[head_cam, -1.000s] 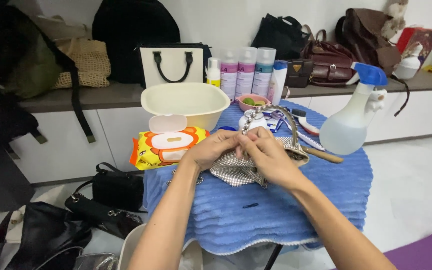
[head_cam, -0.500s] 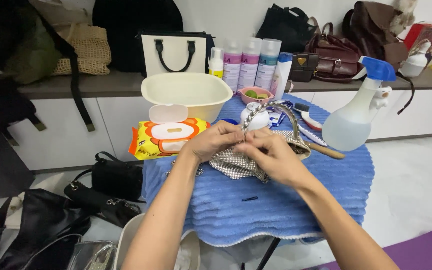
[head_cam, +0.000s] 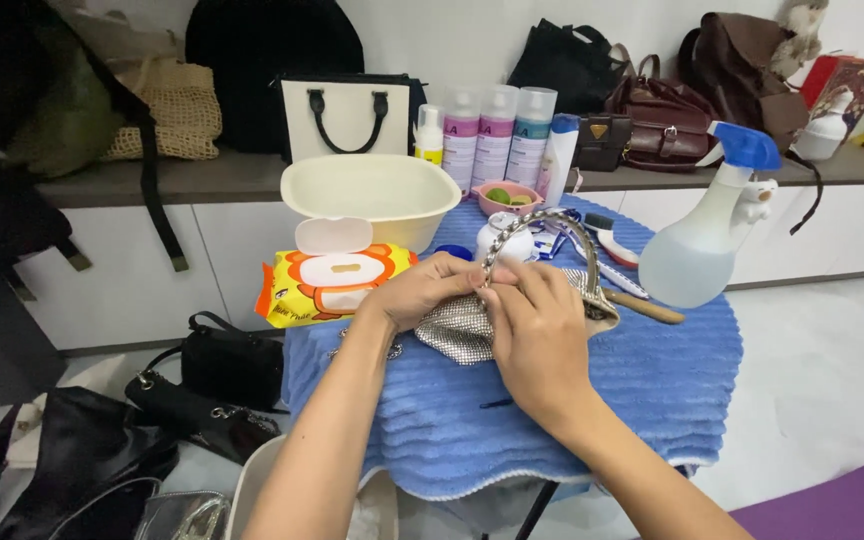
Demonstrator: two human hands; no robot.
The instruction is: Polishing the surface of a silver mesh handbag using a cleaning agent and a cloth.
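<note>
Both hands on small silver mesh handbag (head_cam: 457, 330) at middle of blue towel-covered table (head_cam: 652, 385). Left hand (head_cam: 430, 292) grips bag's top edge, fingers curled around it. Right hand (head_cam: 535, 335) lies over bag's right side, fingertips pinching beaded handle (head_cam: 542, 222) where it meets bag. Wet-wipes pack (head_cam: 327, 282) at table's left edge, cream basin (head_cam: 372, 195) at back-left corner, spray bottle (head_cam: 702, 240) at right edge.

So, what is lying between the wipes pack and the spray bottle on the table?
In the head view, both hands hold a silver mesh purse there, between wipes pack and spray bottle.
</note>
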